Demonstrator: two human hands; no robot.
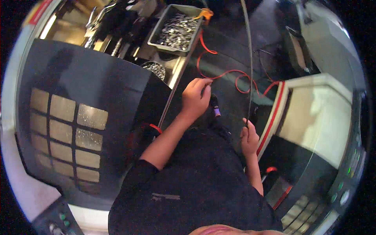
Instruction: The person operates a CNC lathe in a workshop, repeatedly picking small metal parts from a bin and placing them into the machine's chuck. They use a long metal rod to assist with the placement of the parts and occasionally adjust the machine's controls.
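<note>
thin dark rod (249,58), long and slightly bowed, rose from the right hand (249,138), whose fingers were closed around its lower end just above the person's dark shirt (196,184). beside it the left hand (195,98) was curled, fingertips pinched together on the coiled red hose (235,80) — a small dark tool with a purple band (215,107) showed just beneath that hand, though whether the hand touched it could not be told. to the left lay a dark panel with a grid of pale square tiles (66,133). farther off, a round metal bowl of small parts (154,69) sat near a grey rectangular tray of silvery metal pieces (176,30) — the hose ran up toward an orange fitting (206,14) at the tray's corner.
</note>
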